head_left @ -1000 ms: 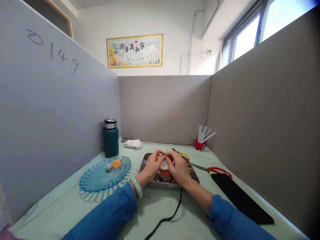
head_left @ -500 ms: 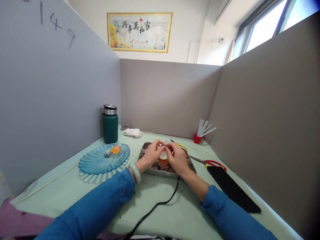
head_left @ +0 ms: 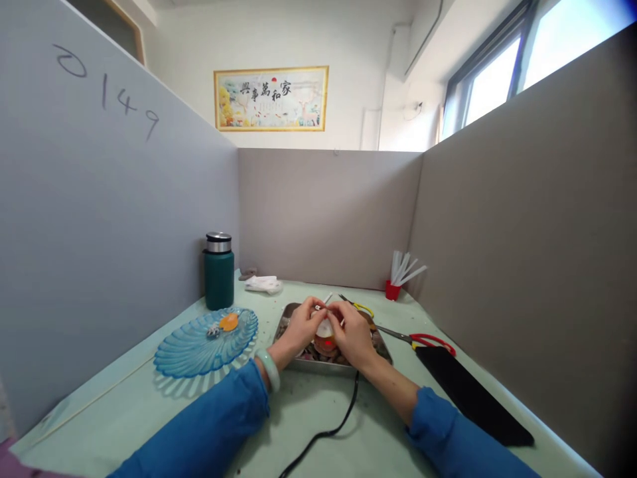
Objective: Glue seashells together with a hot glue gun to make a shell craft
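While the bare left hand (head_left: 302,326) pinches a tiny white piece with dark marks (head_left: 318,307) over the shallow metal tray, mottled brown inside (head_left: 314,366), the bare right hand (head_left: 354,332) meets it fingertip to fingertip, narrowed — whether closed on anything, I cannot tell. With so little to grip, a slip could drop the piece onto the round, white-topped object with a red light (head_left: 324,330) just below, or lose it among the mottling. A snag on the thin black cord (head_left: 323,435) could jolt the tray.
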Action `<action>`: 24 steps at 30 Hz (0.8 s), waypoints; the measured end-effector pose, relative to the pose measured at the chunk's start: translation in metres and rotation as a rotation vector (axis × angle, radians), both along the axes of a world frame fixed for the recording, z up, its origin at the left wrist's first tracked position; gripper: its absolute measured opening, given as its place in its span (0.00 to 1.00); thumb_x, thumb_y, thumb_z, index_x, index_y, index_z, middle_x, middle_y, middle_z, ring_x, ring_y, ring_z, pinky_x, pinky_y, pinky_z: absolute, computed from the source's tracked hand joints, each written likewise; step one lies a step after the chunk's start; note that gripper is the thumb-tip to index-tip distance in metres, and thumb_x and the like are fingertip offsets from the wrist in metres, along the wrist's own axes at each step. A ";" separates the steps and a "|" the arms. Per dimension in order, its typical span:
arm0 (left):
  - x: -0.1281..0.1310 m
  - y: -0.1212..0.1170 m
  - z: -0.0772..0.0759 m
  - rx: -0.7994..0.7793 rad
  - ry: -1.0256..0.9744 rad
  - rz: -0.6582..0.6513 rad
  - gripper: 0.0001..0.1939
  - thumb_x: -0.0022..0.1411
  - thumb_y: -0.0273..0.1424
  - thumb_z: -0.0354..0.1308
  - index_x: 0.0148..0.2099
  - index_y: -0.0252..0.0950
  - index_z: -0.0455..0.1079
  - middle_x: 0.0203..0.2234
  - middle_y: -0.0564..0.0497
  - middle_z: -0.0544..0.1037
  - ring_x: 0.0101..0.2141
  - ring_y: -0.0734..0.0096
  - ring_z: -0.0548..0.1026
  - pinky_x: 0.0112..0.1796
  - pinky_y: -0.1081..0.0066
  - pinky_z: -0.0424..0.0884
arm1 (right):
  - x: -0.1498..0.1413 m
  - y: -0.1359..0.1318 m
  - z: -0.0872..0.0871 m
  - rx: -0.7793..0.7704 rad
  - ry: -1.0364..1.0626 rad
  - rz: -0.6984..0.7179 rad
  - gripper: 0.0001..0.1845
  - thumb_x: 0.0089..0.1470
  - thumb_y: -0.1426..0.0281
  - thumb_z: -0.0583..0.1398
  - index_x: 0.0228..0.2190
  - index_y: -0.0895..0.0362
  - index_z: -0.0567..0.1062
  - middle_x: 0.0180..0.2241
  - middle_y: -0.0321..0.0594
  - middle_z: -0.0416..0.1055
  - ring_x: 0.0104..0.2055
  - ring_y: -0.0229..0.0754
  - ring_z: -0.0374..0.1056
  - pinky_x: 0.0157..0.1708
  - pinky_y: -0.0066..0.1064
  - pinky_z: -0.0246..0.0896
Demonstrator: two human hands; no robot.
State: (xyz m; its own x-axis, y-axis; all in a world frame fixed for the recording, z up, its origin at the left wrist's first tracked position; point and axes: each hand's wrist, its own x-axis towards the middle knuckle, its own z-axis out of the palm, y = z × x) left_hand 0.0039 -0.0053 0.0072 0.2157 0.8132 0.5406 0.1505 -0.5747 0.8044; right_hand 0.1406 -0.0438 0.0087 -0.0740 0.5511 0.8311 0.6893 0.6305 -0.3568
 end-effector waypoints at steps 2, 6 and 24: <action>0.000 -0.001 0.001 -0.002 -0.006 0.000 0.11 0.56 0.37 0.55 0.39 0.34 0.65 0.25 0.54 0.70 0.24 0.76 0.68 0.25 0.77 0.62 | 0.000 0.000 0.000 0.002 0.007 0.003 0.07 0.55 0.73 0.53 0.34 0.56 0.71 0.33 0.40 0.70 0.34 0.40 0.65 0.34 0.29 0.59; 0.000 -0.005 0.005 -0.022 -0.034 -0.014 0.12 0.56 0.37 0.56 0.40 0.34 0.65 0.24 0.54 0.70 0.23 0.76 0.67 0.25 0.77 0.62 | -0.001 0.000 0.000 -0.004 0.019 -0.007 0.07 0.56 0.71 0.53 0.35 0.56 0.70 0.33 0.40 0.70 0.34 0.40 0.66 0.34 0.29 0.59; -0.001 -0.001 0.003 -0.027 -0.058 -0.043 0.11 0.52 0.36 0.58 0.33 0.35 0.63 0.19 0.58 0.65 0.20 0.78 0.64 0.22 0.78 0.58 | 0.000 0.001 -0.002 0.008 -0.001 0.003 0.07 0.55 0.72 0.53 0.33 0.56 0.71 0.32 0.39 0.71 0.34 0.40 0.66 0.34 0.29 0.59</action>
State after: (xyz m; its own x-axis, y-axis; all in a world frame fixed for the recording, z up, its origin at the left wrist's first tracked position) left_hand 0.0033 -0.0061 0.0098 0.2200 0.8180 0.5315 0.0788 -0.5580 0.8261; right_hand 0.1411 -0.0427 0.0064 -0.0771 0.5441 0.8355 0.6877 0.6358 -0.3506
